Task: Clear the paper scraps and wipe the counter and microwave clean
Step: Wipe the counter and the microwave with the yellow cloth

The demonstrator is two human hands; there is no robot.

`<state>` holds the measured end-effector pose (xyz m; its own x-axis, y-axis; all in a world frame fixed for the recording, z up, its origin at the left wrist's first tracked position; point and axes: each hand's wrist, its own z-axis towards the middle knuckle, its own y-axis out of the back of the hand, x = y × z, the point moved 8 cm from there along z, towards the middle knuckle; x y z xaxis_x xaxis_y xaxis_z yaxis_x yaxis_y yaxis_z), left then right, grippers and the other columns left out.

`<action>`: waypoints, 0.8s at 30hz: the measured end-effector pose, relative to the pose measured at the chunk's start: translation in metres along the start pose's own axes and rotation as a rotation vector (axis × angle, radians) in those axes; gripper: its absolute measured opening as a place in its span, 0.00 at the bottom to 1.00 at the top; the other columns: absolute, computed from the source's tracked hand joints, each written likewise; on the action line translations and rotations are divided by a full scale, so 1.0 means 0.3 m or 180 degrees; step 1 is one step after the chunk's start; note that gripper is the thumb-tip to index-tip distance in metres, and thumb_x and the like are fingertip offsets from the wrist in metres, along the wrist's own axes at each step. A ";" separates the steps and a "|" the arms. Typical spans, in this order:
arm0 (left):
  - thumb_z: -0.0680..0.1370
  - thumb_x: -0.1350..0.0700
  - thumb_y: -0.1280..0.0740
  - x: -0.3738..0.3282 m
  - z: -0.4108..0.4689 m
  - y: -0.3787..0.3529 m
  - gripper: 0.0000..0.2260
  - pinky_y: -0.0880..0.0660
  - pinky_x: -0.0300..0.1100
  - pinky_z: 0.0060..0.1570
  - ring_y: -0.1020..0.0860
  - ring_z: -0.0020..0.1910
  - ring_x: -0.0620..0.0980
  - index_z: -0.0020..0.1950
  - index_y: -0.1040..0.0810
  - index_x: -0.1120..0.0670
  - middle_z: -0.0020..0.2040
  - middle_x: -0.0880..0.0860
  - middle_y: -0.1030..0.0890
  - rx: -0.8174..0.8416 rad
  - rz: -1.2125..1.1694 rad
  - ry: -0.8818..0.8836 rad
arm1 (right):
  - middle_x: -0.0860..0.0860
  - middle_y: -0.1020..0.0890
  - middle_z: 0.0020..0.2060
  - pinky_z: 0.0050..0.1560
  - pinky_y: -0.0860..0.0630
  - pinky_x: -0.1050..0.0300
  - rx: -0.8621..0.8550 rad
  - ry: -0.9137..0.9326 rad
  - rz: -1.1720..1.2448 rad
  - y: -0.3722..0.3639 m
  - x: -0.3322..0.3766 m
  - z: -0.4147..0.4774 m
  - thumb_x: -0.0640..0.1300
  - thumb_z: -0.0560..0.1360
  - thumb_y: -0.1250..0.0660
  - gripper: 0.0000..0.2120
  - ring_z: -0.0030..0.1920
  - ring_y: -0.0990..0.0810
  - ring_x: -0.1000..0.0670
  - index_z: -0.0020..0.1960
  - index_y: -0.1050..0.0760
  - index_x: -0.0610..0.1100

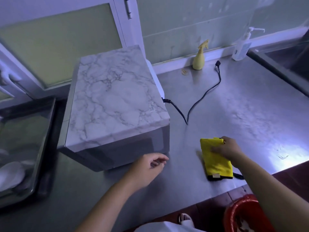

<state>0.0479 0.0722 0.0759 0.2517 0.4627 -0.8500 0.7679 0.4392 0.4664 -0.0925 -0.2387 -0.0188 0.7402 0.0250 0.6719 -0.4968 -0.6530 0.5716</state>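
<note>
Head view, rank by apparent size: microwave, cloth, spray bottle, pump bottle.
1. microwave
2. cloth
3. spray bottle and pump bottle: these look alike and both stand farther from the camera, so they are unranked.

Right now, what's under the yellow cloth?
The yellow cloth lies flat on the steel counter, with the right hand resting on top. Whatever might sit beneath it, like a crumb or scrap, is covered.

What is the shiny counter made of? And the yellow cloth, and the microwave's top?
Counter: probably brushed stainless steel; grey, with smeared glare. Yellow cloth: soft fabric, maybe microfibre; it lies folded, black-edged. Microwave top: marble-look, likely a printed covering, since it wraps the edge; not certain.
</note>
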 end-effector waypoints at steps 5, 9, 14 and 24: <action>0.68 0.44 0.22 -0.123 -0.013 0.045 0.32 0.28 0.32 0.60 0.25 0.61 0.35 0.70 0.28 0.39 0.62 0.38 0.24 0.0379 -0.0061 -0.0396 | 0.47 0.20 0.39 0.42 0.24 0.50 0.0608 0.0960 0.0740 -0.031 0.222 -0.371 0.36 0.61 0.19 0.20 0.41 0.21 0.48 0.48 0.23 0.46; 0.70 0.52 0.21 -0.155 -0.075 0.079 0.29 0.28 0.36 0.62 0.24 0.62 0.41 0.69 0.27 0.46 0.64 0.45 0.22 0.0854 -0.0411 -0.0490 | 0.48 0.20 0.38 0.37 0.26 0.60 0.1040 0.1432 0.1546 -0.120 0.388 -0.674 0.37 0.61 0.22 0.19 0.39 0.21 0.51 0.48 0.24 0.41; 0.77 0.66 0.29 -0.113 -0.161 0.176 0.11 0.21 0.57 0.54 0.19 0.47 0.53 0.56 0.19 0.54 0.49 0.57 0.18 0.0830 -0.1195 -0.0341 | 0.49 0.17 0.40 0.42 0.25 0.57 0.0403 0.1175 0.2189 -0.278 0.399 -0.862 0.38 0.61 0.21 0.22 0.42 0.18 0.50 0.52 0.24 0.43; 0.69 0.58 0.27 -0.078 -0.260 0.246 0.09 0.17 0.52 0.42 0.16 0.42 0.54 0.47 0.20 0.48 0.42 0.53 0.17 0.0823 -0.0593 -0.0332 | 0.62 0.26 0.70 0.60 0.23 0.58 0.0307 0.1771 0.2920 -0.644 0.404 -1.107 0.46 0.69 0.23 0.43 0.69 0.26 0.55 0.77 0.41 0.62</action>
<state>0.0528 0.1538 0.1493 0.1414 0.3057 -0.9416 0.9271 0.2926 0.2343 -0.0572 0.1417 0.1086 -0.2189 -0.1797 0.9591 -0.7017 -0.6540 -0.2827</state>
